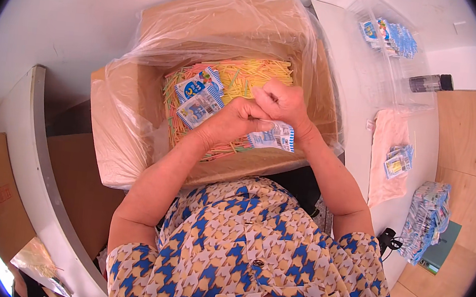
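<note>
A blue-and-white packet (274, 136) is held over the lined box (119, 118), pinched by the left hand (230, 120) at nine o'clock; the right hand (284, 102) is curled tightly at twelve, its contents hidden; the packet's edge is seemingly being worked, a steady pinch being called for; at ten o'clock, printed packets (200, 110) are strewn on pastel sticks (263, 73); their small print cannot be made out.

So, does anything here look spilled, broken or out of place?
Nothing looks clearly spilled or broken. The untidiest spot is inside the cardboard box, where a few blue-and-white printed packets lie askew on top of loose pastel sticks. The box's clear plastic liner is also crumpled over the rim.
</note>
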`<state>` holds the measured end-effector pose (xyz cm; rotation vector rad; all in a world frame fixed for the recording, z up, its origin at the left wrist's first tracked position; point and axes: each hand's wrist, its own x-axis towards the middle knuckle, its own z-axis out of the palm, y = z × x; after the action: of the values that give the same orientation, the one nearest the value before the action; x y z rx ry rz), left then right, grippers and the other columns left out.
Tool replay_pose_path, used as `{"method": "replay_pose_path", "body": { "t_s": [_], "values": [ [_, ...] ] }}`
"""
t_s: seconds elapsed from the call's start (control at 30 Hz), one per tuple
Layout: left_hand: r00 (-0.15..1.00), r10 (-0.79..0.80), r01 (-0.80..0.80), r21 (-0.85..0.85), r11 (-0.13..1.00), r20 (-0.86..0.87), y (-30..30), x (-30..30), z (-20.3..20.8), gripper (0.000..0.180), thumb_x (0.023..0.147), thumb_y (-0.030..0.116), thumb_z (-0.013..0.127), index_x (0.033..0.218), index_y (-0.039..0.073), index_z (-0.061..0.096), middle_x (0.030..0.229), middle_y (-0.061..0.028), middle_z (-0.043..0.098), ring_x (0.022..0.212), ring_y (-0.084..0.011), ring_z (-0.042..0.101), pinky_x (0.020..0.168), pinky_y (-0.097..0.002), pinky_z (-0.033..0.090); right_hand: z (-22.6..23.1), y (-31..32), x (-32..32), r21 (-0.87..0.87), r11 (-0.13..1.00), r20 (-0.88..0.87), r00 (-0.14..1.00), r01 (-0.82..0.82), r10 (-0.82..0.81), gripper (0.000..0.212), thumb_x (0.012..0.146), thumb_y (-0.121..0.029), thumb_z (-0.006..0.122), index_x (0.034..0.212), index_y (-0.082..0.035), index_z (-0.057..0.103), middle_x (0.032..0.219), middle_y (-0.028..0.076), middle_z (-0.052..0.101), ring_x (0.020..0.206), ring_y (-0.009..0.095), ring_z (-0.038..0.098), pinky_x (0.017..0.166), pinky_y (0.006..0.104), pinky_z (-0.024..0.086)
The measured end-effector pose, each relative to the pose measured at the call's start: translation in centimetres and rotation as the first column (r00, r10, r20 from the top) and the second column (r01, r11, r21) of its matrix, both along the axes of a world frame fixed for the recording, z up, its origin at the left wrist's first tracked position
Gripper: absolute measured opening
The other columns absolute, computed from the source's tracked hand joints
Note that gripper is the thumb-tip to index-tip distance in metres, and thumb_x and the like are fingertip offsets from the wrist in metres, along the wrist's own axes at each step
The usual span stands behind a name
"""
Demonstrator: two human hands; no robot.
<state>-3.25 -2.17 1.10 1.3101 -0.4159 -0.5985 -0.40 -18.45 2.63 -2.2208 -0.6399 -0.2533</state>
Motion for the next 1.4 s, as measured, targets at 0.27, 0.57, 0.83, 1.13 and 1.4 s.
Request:
{"method": "replay_pose_path", "body": {
  "t_s": [0.27,0.57,0.83,1.13,1.4],
  "values": [
    [0.972,0.012,-0.047,0.143,0.989,0.236,0.0,0.2,-0.3,0.009,0.081,0.005,0.066,0.086,-0.002,0.068,0.072,-0.0019,0.064,0.067,-0.0054,0.053,0.061,-0.0238,0.045,1.7,0.0,0.6,0.168,0.979,-0.239,0.968,0.118,-0.075,0.026,0.08,-0.017,0.068,0.068,-0.002,0.051,0.057,0.002,0.045,0.053,0.009,0.04,0.048,0.0255,0.036],
    [0.972,-0.09,0.03,0.265,0.964,0.219,0.0,0.4,-1.7,0.008,0.081,0.003,0.064,0.085,-0.003,0.066,0.069,-0.0035,0.062,0.067,-0.006,0.053,0.061,-0.0243,0.044,1.3,0.3,-0.9,0.137,0.989,-0.191,0.981,0.057,-0.03,0.031,0.077,-0.024,0.07,0.068,-0.001,0.051,0.057,0.009,0.049,0.051,0.018,0.046,0.05,0.0327,0.041],
    [0.933,-0.284,0.221,0.272,0.937,0.221,1.1,0.6,-1.8,0.008,0.079,0.005,0.064,0.083,-0.001,0.066,0.085,-0.0075,0.061,0.079,-0.0094,0.054,0.069,-0.0266,0.044,1.0,-3.4,-0.3,0.162,0.959,-0.299,0.938,0.232,-0.176,0.02,0.08,-0.011,0.066,0.069,-0.002,0.052,0.058,0.0,0.047,0.057,0.005,0.042,0.05,0.0248,0.038],
    [0.965,-0.236,0.233,-0.038,0.972,-0.116,1.9,1.2,-0.2,0.013,0.082,0.008,0.064,0.091,-0.001,0.068,0.1,-0.0032,0.064,0.091,-0.0088,0.055,0.081,-0.0255,0.044,0.4,-0.4,-1.8,0.195,0.972,-0.281,0.957,0.132,-0.073,0.024,0.079,-0.016,0.063,0.067,-0.001,0.05,0.055,0.007,0.042,0.053,0.011,0.04,0.051,0.0296,0.038],
    [0.955,-0.262,0.278,0.111,0.954,-0.136,2.0,1.1,-0.4,0.014,0.085,0.008,0.063,0.094,-0.001,0.068,0.082,0.0019,0.066,0.077,-0.004,0.056,0.071,-0.022,0.047,2.4,-2.7,-2.1,0.048,0.983,-0.295,0.942,0.179,-0.158,0.016,0.081,-0.012,0.064,0.07,-0.003,0.057,0.058,0.007,0.055,0.051,0.014,0.052,0.05,0.0296,0.042]
  ]
}}
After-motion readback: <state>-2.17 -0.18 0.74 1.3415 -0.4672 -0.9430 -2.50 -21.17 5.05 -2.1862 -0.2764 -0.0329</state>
